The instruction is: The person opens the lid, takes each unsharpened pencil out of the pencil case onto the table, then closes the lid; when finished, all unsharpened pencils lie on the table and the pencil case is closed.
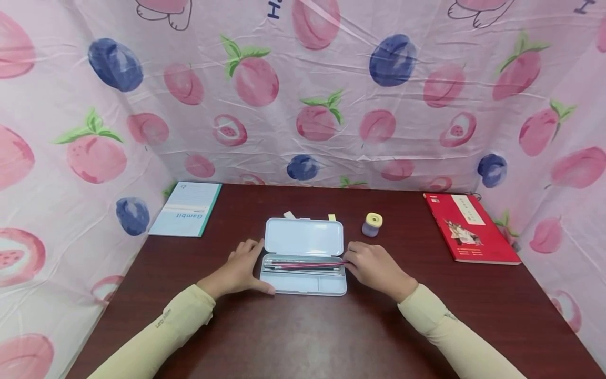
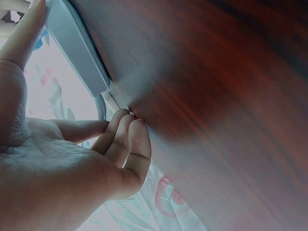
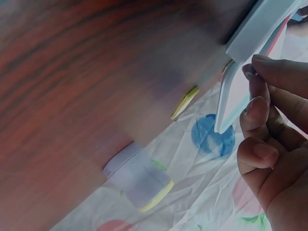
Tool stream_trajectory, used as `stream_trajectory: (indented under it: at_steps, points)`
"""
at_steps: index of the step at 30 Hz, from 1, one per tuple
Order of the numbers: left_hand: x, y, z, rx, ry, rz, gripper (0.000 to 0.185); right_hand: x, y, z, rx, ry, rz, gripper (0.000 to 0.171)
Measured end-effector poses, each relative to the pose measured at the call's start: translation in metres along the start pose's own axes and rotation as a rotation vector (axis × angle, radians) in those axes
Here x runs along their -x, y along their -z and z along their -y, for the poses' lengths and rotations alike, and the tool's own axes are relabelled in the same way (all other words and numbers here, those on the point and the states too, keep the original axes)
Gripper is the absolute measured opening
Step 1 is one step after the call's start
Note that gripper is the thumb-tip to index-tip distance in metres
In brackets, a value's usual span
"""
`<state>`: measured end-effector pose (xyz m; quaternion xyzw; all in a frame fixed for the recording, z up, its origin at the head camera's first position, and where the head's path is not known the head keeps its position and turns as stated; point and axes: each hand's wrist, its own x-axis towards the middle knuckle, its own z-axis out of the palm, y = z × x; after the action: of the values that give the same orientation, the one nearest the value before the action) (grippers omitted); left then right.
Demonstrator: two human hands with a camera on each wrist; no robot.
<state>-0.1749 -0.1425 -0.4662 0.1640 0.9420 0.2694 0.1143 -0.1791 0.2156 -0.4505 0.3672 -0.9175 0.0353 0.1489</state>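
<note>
A pale blue pencil case [image 1: 303,284] lies with its lid raised, in the middle of the table. Several pencils rest in its rear compartment. My right hand [image 1: 376,266] pinches the right end of a red pencil [image 1: 314,265] between thumb and fingertips, at the case's right side. In the right wrist view, the pinching fingers [image 3: 260,82] hide most of that end. My left hand [image 1: 240,268] stands spread at the case's left side. Its thumb touches the front left corner, and its index finger is beside the lid; the other fingers bend loosely in the left wrist view.
Behind the lid, a white eraser-like piece [image 1: 289,215] and a yellow one [image 1: 332,217] peek out. A purple-grey sharpener-like pot with a yellow top [image 1: 372,225] stands right of them. A notebook [image 1: 187,210] lies far left, a red book [image 1: 473,229] far right. Patterned cloth surrounds the table.
</note>
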Motion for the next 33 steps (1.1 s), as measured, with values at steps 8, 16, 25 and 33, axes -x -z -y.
stream_trajectory:
  at_steps: [8, 16, 25, 33]
  points:
    - [0.0, -0.001, 0.0, -0.007, 0.001, 0.001, 0.139, 0.014, 0.004, -0.009, 0.006, -0.012, -0.035, 0.019]
    - [0.0, 0.0, -0.001, -0.004, 0.001, -0.002, 0.139, 0.031, 0.007, -0.023, 0.015, -0.071, -0.01, 0.023]
    - [0.001, 0.0, 0.001, 0.001, 0.002, 0.001, 0.139, 0.047, 0.01, -0.04, 0.006, -0.072, -0.024, 0.026]
    - [0.0, 0.001, 0.001, -0.001, 0.004, 0.006, 0.139, 0.063, 0.012, -0.055, -0.011, -0.088, -0.027, 0.028]
